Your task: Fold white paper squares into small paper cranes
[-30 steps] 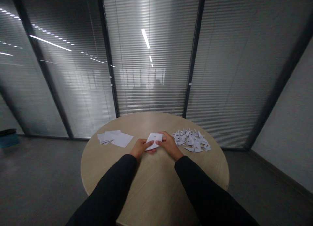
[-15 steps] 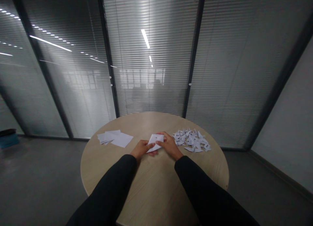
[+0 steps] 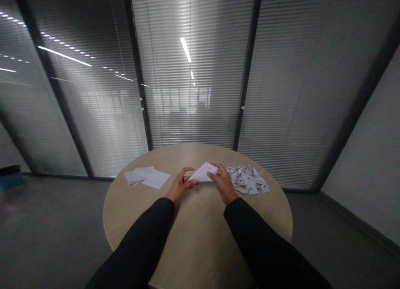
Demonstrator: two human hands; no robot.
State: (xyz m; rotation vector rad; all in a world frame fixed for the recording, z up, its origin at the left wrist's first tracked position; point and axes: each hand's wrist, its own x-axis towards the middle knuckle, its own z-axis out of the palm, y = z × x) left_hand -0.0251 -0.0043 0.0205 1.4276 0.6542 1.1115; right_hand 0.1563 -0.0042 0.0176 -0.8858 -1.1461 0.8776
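A white sheet of paper point(image 3: 204, 173), folded into a triangle, is held just above the round wooden table point(image 3: 193, 222) between both hands. My left hand point(image 3: 181, 185) pinches its left corner with thumb and fingers. My right hand point(image 3: 223, 181) grips its right side, fingers curled over the edge. Both arms wear black sleeves.
A stack of flat white sheets point(image 3: 146, 176) lies to the left of my hands. A heap of several small folded paper pieces point(image 3: 248, 180) lies to the right. Glass walls with blinds stand behind the table, and a grey floor surrounds it.
The paper has gone from a flatter four-sided shape to a triangle, and both hands have lifted and shifted slightly away from me with it.
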